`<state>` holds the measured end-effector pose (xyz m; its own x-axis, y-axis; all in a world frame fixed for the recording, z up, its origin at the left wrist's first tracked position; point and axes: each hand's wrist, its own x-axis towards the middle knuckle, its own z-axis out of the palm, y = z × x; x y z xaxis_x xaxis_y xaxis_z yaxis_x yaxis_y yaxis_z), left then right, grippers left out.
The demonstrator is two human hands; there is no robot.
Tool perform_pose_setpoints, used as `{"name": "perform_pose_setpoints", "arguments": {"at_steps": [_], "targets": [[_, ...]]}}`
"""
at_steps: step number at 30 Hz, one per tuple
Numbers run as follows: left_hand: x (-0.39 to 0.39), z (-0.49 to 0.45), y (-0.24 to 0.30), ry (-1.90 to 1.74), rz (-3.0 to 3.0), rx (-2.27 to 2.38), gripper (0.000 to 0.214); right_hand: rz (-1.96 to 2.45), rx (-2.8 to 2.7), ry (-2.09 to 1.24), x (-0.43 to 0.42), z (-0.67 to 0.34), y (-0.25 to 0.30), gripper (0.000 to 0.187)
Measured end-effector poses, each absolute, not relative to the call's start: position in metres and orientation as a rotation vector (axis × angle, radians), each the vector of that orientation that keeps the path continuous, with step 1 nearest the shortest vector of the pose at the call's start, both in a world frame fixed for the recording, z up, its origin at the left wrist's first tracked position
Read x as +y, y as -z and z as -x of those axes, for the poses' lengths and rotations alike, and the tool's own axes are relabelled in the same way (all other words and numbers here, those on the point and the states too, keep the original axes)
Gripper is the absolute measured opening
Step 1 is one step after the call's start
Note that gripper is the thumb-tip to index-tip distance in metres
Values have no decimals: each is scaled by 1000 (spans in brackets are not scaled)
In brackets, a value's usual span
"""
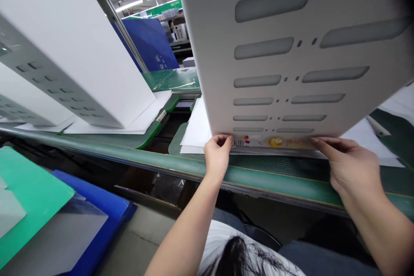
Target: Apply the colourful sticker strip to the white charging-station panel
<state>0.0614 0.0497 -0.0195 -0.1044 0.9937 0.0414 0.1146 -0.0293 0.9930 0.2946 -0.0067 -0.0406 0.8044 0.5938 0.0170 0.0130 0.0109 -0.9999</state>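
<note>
A tall white cabinet-like housing [223, 73] with rows of slanted slots stands upright on white sheets in front of me. Along its lower edge runs a thin label strip [258, 141] printed with coloured logos and characters. My left hand [219, 151] is closed in a pinch at the strip's left end, against the housing's bottom corner. At the right end, my right hand [351, 164] pinches with thumb and forefinger. Whether the strip is stuck down under the fingertips cannot be made out.
Another white housing [87, 51] stands on paper to the left, with more behind it. A green conveyor [181, 166] runs across, with a gap between its mats. Green [32, 198] and blue boards [97, 194] lie lower left, beside an open carton [148, 194].
</note>
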Motion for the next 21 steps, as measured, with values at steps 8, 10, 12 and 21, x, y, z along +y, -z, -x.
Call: {"name": "perform_pose_setpoints", "arguments": {"at_steps": [8,10,12,21], "targets": [[53,-63,23,-1285,-1284,1345,22,1501,-532,-492,-6,-296,40,42],[54,-63,24,-1295,-1280,1339,22,1495,-530,-492,-6,-296,40,42],[54,-63,25,-1303,-1280,1338,23,1495,-529,-486,-6,-295,40,41],[53,-63,25,-1301,-1300,1326,23,1523,-562,-463,-7,-294,40,41]]}}
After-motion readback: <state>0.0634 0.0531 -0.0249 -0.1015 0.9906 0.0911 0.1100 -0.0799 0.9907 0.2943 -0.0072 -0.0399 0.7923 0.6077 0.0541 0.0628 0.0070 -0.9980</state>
